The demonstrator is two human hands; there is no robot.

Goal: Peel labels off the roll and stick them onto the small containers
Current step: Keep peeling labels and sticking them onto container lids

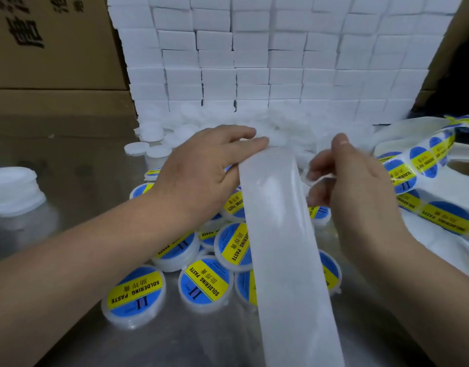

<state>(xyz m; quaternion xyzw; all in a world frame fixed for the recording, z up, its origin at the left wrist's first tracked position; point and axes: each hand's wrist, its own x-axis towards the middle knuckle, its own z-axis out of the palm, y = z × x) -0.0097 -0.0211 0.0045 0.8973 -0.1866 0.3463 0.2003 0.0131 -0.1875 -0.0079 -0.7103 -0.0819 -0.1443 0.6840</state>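
Here, in the head view, the label roll [424,165] lies at the right edge of the metal table [69,168], its loose coils carrying round blue labels crossed by a yellow band that reads SOLDERING PASTE. From it a bare, translucent white backing strip [278,234] runs up from the bottom of the frame to the left hand [201,168], which pinches its upper end, fingers laid fairly straight on top and the thumb along its left edge. The right hand [355,186], just beside the strip, has its fingers curled around a small container [320,180], pale and blurred, so its top cannot be read. Under and between the forearms, labelled containers [205,283] lie in a loose cluster on the table, shallow round clear tubs with the blue and yellow label on each lid, some tilted against one another. Beyond the hands is a heap of unlabelled white containers [154,149]. Behind that stands a wall of stacked white boxes [254,62], with a cardboard carton [56,49] at the left and a stack of white lids [13,189] near the left edge.
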